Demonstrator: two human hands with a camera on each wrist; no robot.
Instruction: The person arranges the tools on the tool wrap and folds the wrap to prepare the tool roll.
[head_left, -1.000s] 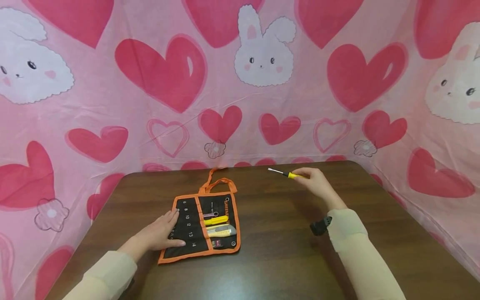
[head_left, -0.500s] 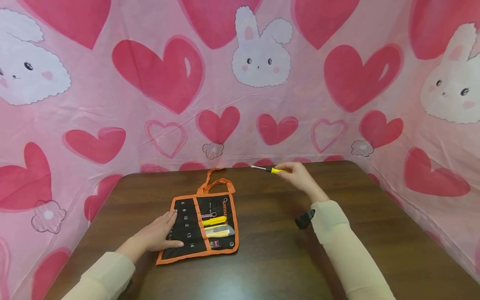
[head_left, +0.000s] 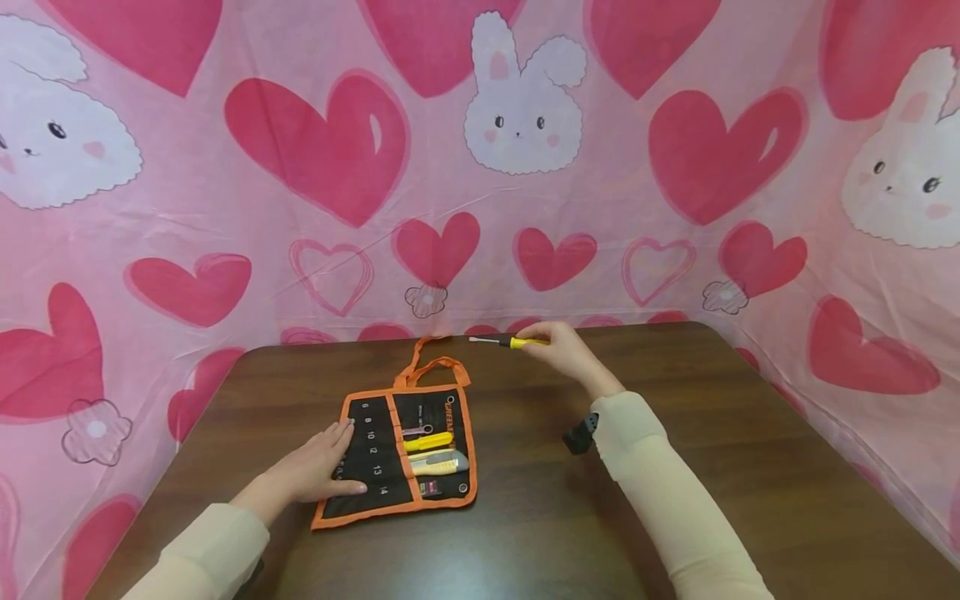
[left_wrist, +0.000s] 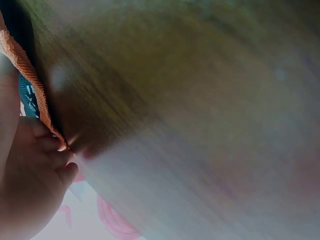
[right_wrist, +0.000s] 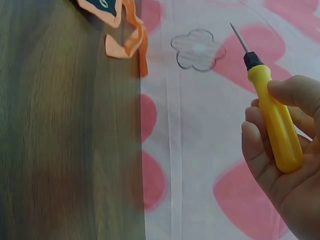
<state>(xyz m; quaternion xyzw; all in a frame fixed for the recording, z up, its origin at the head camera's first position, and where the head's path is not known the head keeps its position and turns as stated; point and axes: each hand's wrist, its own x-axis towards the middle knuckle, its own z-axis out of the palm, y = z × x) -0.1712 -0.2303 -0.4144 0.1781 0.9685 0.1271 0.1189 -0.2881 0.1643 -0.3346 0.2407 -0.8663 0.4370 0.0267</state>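
Note:
My right hand (head_left: pixel 558 346) holds a yellow-handled screwdriver (right_wrist: pixel 275 117) above the back of the table, its thin metal shaft pointing left in the head view. In the right wrist view the thumb presses the handle against the curled fingers. A black tool roll (head_left: pixel 378 467) with orange edging lies spread out at the left, numbers printed along its pockets. My left hand (head_left: pixel 311 467) rests flat on its left side, thumb apart from the fingers. Tucked in the roll's right-hand pockets are a yellow handle (head_left: pixel 429 442), a utility knife (head_left: pixel 441 462) and a small dark packet (head_left: pixel 432 488).
Orange tie straps (head_left: pixel 435 364) trail from the roll's top edge toward the back of the brown wooden table (head_left: pixel 525 533). A pink cloth (head_left: pixel 450 192) printed with hearts and rabbits hangs close behind the table and along its sides.
My right hand has moved left with the screwdriver, bringing its tip near the orange straps in the head view. The left hand and the tool roll have stayed in place.

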